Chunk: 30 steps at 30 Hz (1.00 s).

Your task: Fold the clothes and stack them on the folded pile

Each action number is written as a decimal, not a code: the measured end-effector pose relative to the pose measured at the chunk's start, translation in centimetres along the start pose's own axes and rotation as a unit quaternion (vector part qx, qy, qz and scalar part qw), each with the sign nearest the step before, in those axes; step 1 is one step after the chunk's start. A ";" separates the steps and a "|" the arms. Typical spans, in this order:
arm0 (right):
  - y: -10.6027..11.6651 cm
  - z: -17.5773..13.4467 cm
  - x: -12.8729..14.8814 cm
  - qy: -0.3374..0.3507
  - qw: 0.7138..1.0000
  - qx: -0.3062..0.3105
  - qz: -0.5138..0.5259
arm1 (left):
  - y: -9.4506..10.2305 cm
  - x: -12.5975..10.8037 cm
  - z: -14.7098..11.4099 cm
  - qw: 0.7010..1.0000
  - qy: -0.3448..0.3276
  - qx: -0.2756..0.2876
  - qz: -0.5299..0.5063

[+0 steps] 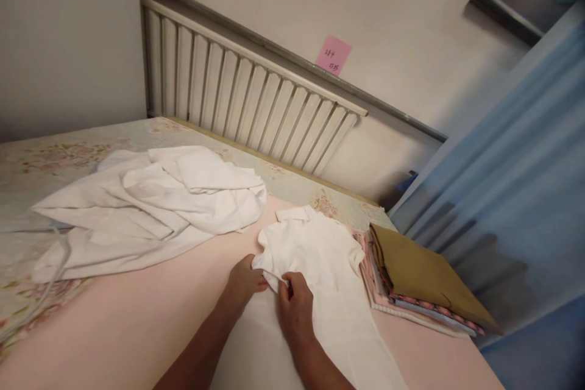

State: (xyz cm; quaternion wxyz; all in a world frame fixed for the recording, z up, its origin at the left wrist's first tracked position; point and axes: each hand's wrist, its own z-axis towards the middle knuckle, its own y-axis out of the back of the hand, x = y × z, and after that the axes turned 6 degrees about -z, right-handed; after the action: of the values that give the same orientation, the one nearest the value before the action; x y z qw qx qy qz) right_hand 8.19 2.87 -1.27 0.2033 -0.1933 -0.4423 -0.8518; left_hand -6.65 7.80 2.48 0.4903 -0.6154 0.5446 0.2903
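A white short-sleeved garment lies spread on a pink cloth, its collar end away from me. My left hand is closed on the edge of its left sleeve. Just to the right, my right hand pinches the same sleeve edge between thumb and fingers. A bit of the sleeve is stretched between the two hands. The lower part of the garment runs toward me beneath my forearms.
A crumpled heap of white cloth lies at left on a floral cover. Folded fabrics, olive on top, are stacked at right. Behind stand a radiator and a wall with a pink note. A blue curtain hangs at right.
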 end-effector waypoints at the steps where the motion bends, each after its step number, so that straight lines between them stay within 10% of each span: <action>1: 0.0 0.0 0.0 0.000 1.000 -0.001 0.000 | 0.0 0.0 0.0 1.000 -0.001 -0.002 0.000; 19: 0.1 0.2 0.2 -0.018 1.000 -0.001 0.002 | 0.0 0.4 0.5 0.992 -0.030 -0.040 0.117; 25: 0.1 0.2 0.2 -0.028 1.000 -0.003 0.005 | 0.0 0.6 0.3 0.910 -0.188 -0.084 0.361; 30: 0.1 0.2 0.2 -0.040 0.999 -0.005 -0.011 | 0.1 0.4 0.2 0.884 -0.155 -0.072 0.434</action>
State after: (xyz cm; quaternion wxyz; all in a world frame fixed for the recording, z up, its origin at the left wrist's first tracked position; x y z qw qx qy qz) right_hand 8.06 2.94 -0.98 0.1748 -0.2238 -0.4477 -0.8479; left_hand -6.59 7.85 2.09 0.3479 -0.2977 0.6520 0.6044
